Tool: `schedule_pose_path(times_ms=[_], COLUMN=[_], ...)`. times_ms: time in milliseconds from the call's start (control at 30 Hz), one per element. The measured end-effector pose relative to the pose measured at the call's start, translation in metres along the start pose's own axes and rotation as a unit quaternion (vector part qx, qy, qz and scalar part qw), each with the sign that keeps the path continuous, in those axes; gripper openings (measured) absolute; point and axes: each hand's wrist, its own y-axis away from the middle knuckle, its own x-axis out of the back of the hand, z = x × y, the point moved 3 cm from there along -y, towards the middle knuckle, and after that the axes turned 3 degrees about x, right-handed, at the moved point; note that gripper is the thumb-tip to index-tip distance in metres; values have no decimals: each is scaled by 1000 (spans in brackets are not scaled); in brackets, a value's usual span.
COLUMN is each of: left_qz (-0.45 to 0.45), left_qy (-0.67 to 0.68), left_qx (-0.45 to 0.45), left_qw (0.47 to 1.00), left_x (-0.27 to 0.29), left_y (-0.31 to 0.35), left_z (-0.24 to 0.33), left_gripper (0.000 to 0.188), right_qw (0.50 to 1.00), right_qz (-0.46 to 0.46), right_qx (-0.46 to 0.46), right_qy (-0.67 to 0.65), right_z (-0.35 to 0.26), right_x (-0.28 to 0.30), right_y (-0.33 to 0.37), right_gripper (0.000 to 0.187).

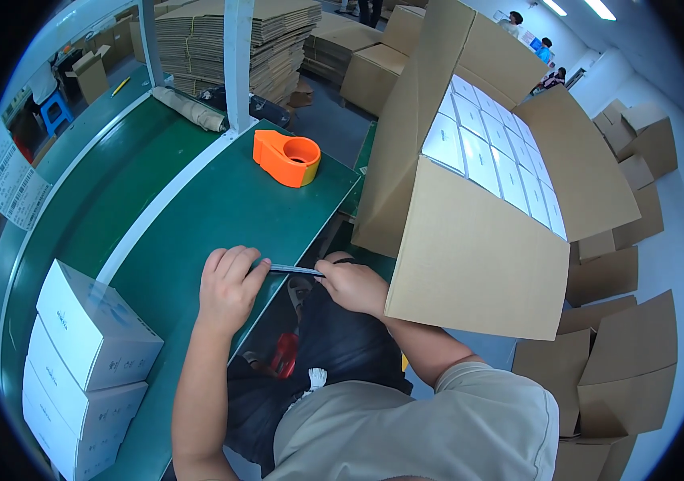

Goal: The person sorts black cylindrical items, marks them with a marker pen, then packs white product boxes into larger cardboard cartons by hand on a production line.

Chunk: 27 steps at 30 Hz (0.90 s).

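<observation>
My left hand [232,284] and my right hand [351,284] pinch opposite ends of a thin, dark strip with a light edge [295,270]. Its exact kind cannot be made out. It lies roughly level between the hands, over the edge of the green table [197,224]. Beyond my hands on the tabletop sits an orange tape dispenser [282,160]. To my right, an open cardboard carton [478,248] is filled with rows of small white boxes [482,164]. Its near flap hangs down close to my right forearm.
Several white boxes [89,353] are stacked at the table's near left. A white metal frame post [238,72] rises from the table. Stacks of flattened cardboard [225,44] stand behind it. More open cartons [622,361] line the right side. Some people are far off at the back.
</observation>
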Motion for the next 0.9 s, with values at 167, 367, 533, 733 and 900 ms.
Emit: schedule_pose_path(times_ms=[167, 367, 533, 733, 900], left_qz=[16, 8, 4, -1, 7], left_qy=[23, 32, 50, 95, 129], left_qx=[9, 5, 6, 10, 7], left_qw=[1000, 999, 999, 995, 992], left_x=[-1, -1, -1, -3, 2], left_y=[-1, -1, -1, 1, -2], left_z=[1, 4, 4, 5, 7], left_gripper=[16, 14, 14, 16, 20], right_qw=[1000, 999, 997, 996, 996], right_qz=[-6, -34, -69, -81, -85], right_qx=[-14, -37, -32, -31, -38], right_qy=[-4, -1, 3, -1, 1], right_z=[0, -1, 4, 8, 10], right_x=[4, 12, 14, 14, 14], right_y=[4, 9, 5, 9, 8], right_gripper=[17, 19, 21, 23, 24])
